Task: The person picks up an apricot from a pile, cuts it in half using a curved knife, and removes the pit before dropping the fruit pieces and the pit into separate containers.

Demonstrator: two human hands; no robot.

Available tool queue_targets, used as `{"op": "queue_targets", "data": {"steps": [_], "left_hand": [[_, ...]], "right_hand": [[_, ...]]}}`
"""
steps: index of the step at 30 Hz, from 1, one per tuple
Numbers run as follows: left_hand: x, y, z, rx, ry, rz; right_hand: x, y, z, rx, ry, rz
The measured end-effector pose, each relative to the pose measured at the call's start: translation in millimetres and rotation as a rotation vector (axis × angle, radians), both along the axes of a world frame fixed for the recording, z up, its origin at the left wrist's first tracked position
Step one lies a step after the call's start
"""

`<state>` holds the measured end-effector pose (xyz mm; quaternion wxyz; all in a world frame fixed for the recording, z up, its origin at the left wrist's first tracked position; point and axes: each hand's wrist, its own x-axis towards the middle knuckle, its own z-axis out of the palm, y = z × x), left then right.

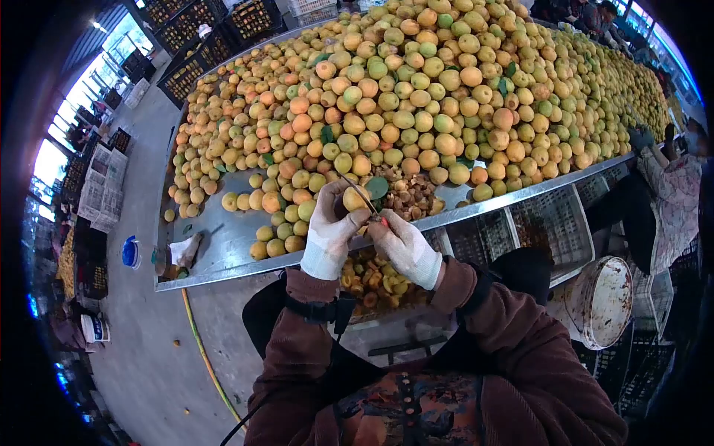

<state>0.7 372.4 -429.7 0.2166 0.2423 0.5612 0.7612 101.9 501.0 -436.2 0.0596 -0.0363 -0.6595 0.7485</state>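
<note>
My left hand (pixel 328 232), in a white glove, is closed around a yellow-orange apricot (pixel 354 199) just above the table's front edge. In my right hand (pixel 406 248), also gloved, is a small knife (pixel 366 198); a bit of red shows at its handle. The thin blade lies against the apricot. Beyond my hands is a heap of brown pits (pixel 409 196) on the metal table. Below the edge, cut apricot halves (pixel 375 281) fill a container partly hidden by my hands and forearms.
A large mound of apricots (pixel 416 97) covers most of the metal table (pixel 223 249). A whitish cloth or bag (pixel 184 250) lies at its left corner. Plastic crates (pixel 547 215) and a stained white bucket (pixel 601 303) stand at the right. Another person's patterned sleeve (pixel 673 201) is beyond them.
</note>
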Motion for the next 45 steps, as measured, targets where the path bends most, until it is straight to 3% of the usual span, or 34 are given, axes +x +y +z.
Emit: {"op": "queue_targets", "data": {"steps": [4,8,16,22,25,30,32,36,38,41,42,44,45], "left_hand": [[10,-4,20,0.114,-0.140,-0.009],[7,1,6,0.126,-0.069,0.068],[13,0,9,-0.097,0.092,0.158],[21,14,10,-0.045,0.034,0.258],[11,14,-3,-0.027,0.035,0.199],[15,9,2,-0.359,0.367,0.111],[14,18,-14,0.213,-0.369,0.056],[14,10,-19,0.387,-0.409,-0.044],[1,4,-35,-0.058,0.045,0.142],[5,6,-25,-0.128,0.252,0.151],[7,9,-18,-0.119,0.256,0.160],[11,13,-5,0.175,-0.092,0.094],[12,13,0,0.176,-0.091,0.100]], "right_hand": [[2,-2,5,0.123,-0.005,-0.047],[4,-6,5,0.183,0.022,-0.088],[-1,-7,0,0.289,-0.141,-0.088],[-10,-7,-2,0.412,0.021,-0.154],[-14,-3,-8,0.545,-0.048,-0.138],[-17,0,-17,0.656,-0.048,-0.136],[-15,0,-15,0.713,-0.078,-0.109],[-14,-3,-15,0.730,-0.021,-0.130],[-16,-3,-13,0.666,-0.041,-0.125],[-19,-3,-16,0.607,-0.039,-0.152],[-21,-2,-14,0.616,-0.032,-0.147],[-20,-1,-8,0.463,0.040,-0.173],[-20,-1,-6,0.464,0.042,-0.167]]}}
